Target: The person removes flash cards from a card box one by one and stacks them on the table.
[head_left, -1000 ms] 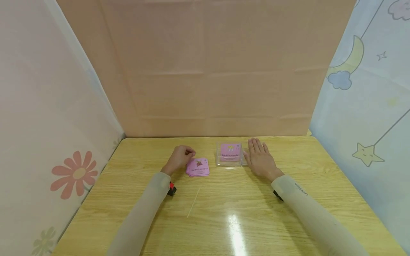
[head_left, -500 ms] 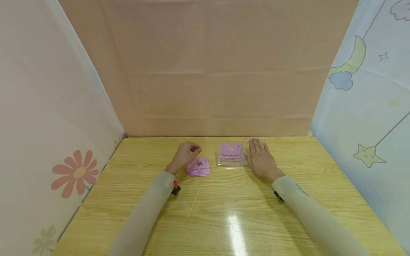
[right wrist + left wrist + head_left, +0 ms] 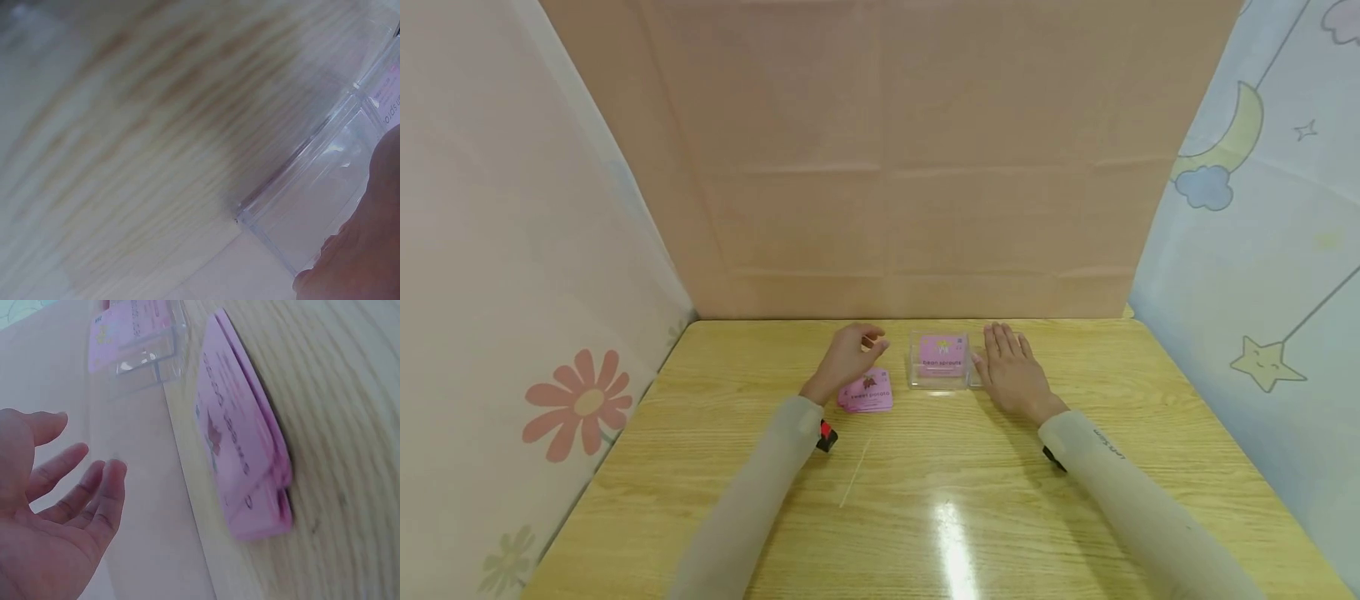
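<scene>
My left hand hovers over the back left of a stack of pink cards, whose top card reads "sweet potato". In the left wrist view its fingers are loosely bent, with nothing between them. To the right of the stack is a clear plastic box with a pink "bean sprouts" card in it. My right hand lies flat, fingers straight, on a clear plastic part adjoining the box's right side; the hand covers most of that part.
A thin pale strip lies on the wooden table in front of the cards. Brown paper rises behind the table's back edge, and patterned sheets hang on the left and right.
My left hand has moved right, toward the box, and its fingers have spread apart a little. The right hand, the cards and the box have stayed in place.
</scene>
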`<state>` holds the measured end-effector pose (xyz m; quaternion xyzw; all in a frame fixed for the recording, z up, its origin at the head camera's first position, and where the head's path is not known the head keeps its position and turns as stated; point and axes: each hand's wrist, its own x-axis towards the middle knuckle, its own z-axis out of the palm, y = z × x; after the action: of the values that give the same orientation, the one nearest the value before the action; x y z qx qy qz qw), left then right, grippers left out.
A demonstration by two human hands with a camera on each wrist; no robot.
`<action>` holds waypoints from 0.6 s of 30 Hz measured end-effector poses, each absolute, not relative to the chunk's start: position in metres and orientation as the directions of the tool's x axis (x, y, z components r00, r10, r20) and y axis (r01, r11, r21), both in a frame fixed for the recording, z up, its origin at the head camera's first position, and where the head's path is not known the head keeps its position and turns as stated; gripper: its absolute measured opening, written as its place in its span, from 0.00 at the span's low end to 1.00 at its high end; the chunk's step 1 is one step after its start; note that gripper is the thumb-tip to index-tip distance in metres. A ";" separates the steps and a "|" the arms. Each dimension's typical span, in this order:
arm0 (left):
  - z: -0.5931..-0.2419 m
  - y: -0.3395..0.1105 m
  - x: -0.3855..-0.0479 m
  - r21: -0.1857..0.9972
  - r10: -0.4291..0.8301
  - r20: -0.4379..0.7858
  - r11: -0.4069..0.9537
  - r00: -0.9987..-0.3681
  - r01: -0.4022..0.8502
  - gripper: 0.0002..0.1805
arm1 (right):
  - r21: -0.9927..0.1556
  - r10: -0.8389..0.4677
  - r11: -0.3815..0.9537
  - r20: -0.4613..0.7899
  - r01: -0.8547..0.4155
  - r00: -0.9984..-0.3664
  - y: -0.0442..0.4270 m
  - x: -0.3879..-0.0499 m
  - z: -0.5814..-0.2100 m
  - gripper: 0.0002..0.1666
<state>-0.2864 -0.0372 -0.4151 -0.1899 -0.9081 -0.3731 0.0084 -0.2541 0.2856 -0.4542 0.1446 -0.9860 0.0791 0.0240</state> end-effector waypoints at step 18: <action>-0.399 0.000 -0.284 0.597 0.435 0.106 0.691 -0.894 0.407 0.28 | -0.160 -0.275 0.948 0.030 -0.277 -0.961 0.287 -0.256 -0.455 0.43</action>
<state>-0.2836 0.0001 -0.3994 -0.2290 -0.9193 -0.3193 -0.0220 -0.2563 0.2869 -0.4550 0.1398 -0.9868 0.0818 0.0038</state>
